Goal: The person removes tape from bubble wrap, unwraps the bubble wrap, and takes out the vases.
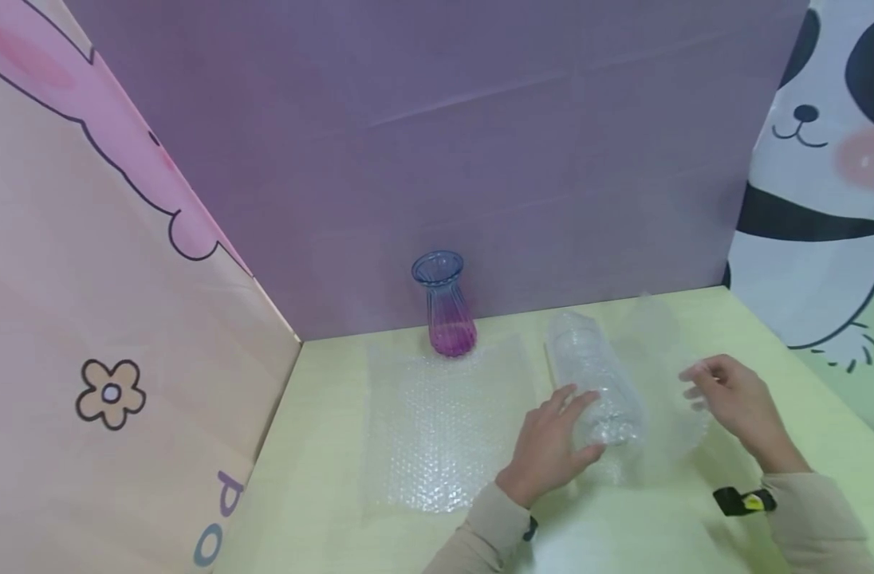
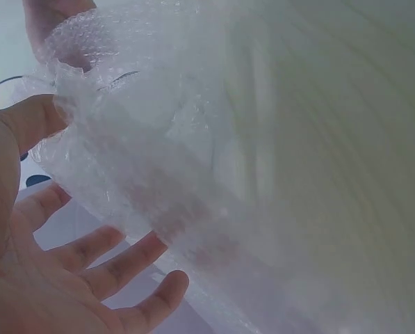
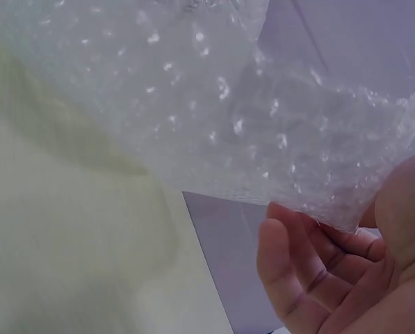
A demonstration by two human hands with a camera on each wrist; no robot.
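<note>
A clear bubble-wrap roll (image 1: 596,375), with what looks like a glass item inside, lies on the table's right half. My left hand (image 1: 548,442) touches its near left side, fingers spread; in the left wrist view the fingers (image 2: 127,264) stay fairly straight along the plastic. To the right, a loose flap of the bubble wrap (image 3: 214,118) is raised off the table, and my right hand (image 1: 742,402) pinches its edge between thumb and fingers. What lies inside the roll is blurred by the plastic.
A flat bubble-wrap sheet (image 1: 437,430) lies left of the roll. Behind it stands a blue-to-pink glass vase (image 1: 451,319), upright near the purple back wall (image 1: 423,175). Printed panels flank the pale yellow table (image 1: 308,446) on both sides.
</note>
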